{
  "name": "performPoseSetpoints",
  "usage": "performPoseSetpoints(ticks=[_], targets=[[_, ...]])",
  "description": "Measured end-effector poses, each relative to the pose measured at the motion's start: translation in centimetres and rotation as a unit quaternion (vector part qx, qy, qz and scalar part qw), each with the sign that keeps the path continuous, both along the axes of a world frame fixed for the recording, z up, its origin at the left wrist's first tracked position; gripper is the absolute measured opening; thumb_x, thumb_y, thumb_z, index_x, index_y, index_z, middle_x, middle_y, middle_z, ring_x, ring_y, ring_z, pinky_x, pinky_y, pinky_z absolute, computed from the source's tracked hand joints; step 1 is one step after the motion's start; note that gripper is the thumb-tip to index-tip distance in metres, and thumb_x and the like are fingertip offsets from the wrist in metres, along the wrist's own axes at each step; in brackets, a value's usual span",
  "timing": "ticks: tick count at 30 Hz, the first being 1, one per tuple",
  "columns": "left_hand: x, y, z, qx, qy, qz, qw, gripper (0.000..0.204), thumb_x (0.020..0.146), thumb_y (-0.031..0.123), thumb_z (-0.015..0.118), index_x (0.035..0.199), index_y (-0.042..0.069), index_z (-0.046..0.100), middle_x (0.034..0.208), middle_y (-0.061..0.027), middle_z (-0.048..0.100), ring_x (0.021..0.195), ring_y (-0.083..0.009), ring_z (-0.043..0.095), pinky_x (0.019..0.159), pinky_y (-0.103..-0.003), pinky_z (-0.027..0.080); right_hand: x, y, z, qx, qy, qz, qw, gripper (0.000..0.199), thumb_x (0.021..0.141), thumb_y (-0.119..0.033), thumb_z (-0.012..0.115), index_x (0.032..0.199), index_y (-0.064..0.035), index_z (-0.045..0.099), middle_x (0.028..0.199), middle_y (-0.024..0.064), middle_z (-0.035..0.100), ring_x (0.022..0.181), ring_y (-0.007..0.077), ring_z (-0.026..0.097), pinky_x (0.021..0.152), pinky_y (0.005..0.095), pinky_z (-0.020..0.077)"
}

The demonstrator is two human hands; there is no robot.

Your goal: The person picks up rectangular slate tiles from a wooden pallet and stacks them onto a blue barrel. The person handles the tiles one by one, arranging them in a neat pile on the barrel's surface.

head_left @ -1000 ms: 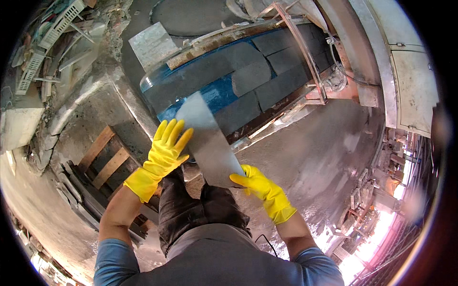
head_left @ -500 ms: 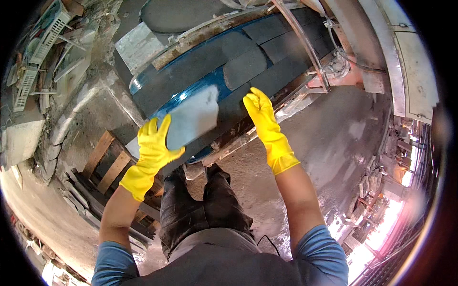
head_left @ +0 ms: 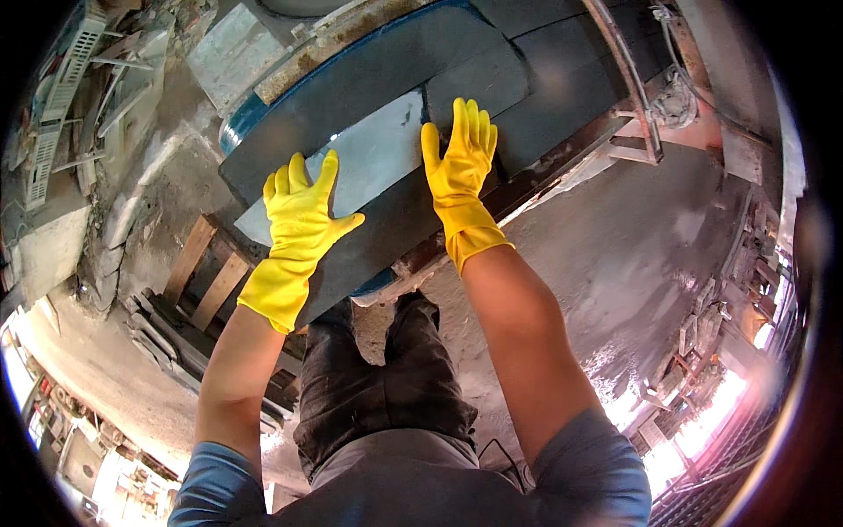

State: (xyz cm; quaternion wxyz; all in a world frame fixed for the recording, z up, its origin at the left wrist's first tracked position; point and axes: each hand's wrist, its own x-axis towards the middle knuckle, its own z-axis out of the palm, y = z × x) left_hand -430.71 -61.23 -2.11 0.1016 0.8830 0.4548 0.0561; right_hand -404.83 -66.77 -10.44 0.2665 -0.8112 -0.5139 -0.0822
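Note:
Flat dark grey slabs (head_left: 342,136) lie side by side on a blue belt (head_left: 235,123). Among them is a slab with a pale, shiny top (head_left: 378,149). My left hand (head_left: 303,215), in a yellow rubber glove, rests on or just over its near left part, fingers spread and thumb out. My right hand (head_left: 461,158), gloved alike, lies flat with fingers stretched by the pale slab's right end, over the neighbouring dark slab (head_left: 479,79). A long dark slab (head_left: 386,228) runs along the near edge, below both palms. Neither hand grips anything.
A rusty metal bar (head_left: 625,79) crosses over the belt at the right, near a cable (head_left: 702,97). At left stand a wooden pallet (head_left: 219,285) and stacked dark strips (head_left: 167,342). White plastic crates (head_left: 57,123) and debris lie far left.
Both hands have moved farther over the belt, the right one also leftward, its fingers straightening. The pale slab has shifted right, and the blue gap between it and the dark slab has closed.

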Motion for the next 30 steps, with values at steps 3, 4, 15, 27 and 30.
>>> performPoseSetpoints(ticks=[3, 4, 15, 27, 30], targets=[[0.7, 0.2, -0.3, -0.008, 0.005, -0.008, 1.0, 0.112, 0.048, 0.052, 0.1, 0.148, 0.019, 0.062, 0.143, -0.0286, 0.058, 0.125, -0.0461, 0.058, 0.11, -0.057, 0.043, -0.4, 0.2, 0.4, -0.042, -0.023, -0.004, 0.999, 0.075, 0.098, -0.053, 0.07, 0.154, -0.0058, 0.053, 0.156, 0.0248, 0.054, 0.142, 0.0478, 0.051, 0.124, 0.0616, 0.0324], [0.8, 0.3, -0.1, -0.01, 0.008, -0.011, 1.0, 0.112, 0.049, 0.052, 0.1, 0.148, 0.019, 0.061, 0.143, -0.0289, 0.058, 0.125, -0.0462, 0.058, 0.11, -0.057, 0.043, -0.3, 0.4, 0.6, -0.053, -0.022, -0.006, 0.998, 0.075, 0.098, -0.054, 0.069, 0.153, -0.0057, 0.053, 0.156, 0.0249, 0.054, 0.143, 0.0478, 0.051, 0.124, 0.0615, 0.0322], [-0.7, 0.0, -0.7, -0.026, -0.132, -0.045, 0.99, 0.079, 0.079, 0.038, 0.09, 0.146, 0.007, 0.062, 0.15, -0.025, 0.057, 0.135, -0.0449, 0.057, 0.114, -0.055, 0.045, 0.1, 0.7, 1.4, -0.082, -0.034, 0.0, 0.996, 0.075, 0.099, -0.057, 0.066, 0.151, -0.0034, 0.056, 0.154, 0.0257, 0.056, 0.139, 0.0488, 0.052, 0.121, 0.0623, 0.0361], [-11.9, -1.7, -5.6, -0.443, -0.47, 0.603, 0.469, 0.031, 0.102, 0.025, 0.076, 0.127, 0.009, 0.067, 0.11, -0.0042, 0.065, 0.1, -0.0223, 0.064, 0.094, -0.043, 0.058, -0.1, 0.9, 0.8, -0.081, -0.028, -0.016, 0.996, 0.057, 0.101, -0.047, 0.064, 0.149, -0.0155, 0.062, 0.155, 0.0234, 0.055, 0.138, 0.0494, 0.052, 0.12, 0.0643, 0.0358], [-11.8, -1.4, -5.1, -0.431, -0.464, 0.604, 0.483, 0.022, 0.102, 0.02, 0.077, 0.12, 0.011, 0.069, 0.098, 0.0007, 0.063, 0.083, -0.0138, 0.059, 0.084, -0.034, 0.057, 0.0, 0.8, 1.0, -0.098, -0.016, -0.021, 0.995, 0.057, 0.102, -0.047, 0.064, 0.151, -0.0174, 0.062, 0.157, 0.0226, 0.053, 0.141, 0.0492, 0.05, 0.122, 0.0646, 0.0331]])
